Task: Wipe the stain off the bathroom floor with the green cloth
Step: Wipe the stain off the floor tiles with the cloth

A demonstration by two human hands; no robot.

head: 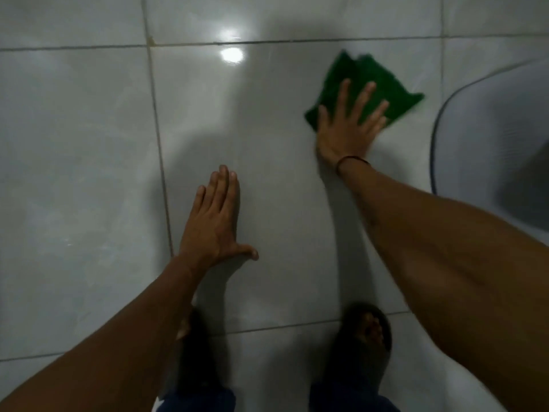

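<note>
The green cloth (368,81) lies flat on the pale grey tiled floor (83,150) at the upper right. My right hand (347,129) presses down on its near half with the fingers spread; the cloth's edges look blurred. My left hand (215,221) rests palm-down on the bare tile nearer to me, fingers together and thumb out, holding nothing. I cannot make out a stain on the tile around the cloth.
A white rounded fixture (499,144) bulges in from the right edge, close to the cloth. My two feet in dark sandals (365,331) stand at the bottom. A lamp's glare (231,55) shines on the tile near a dark grout line.
</note>
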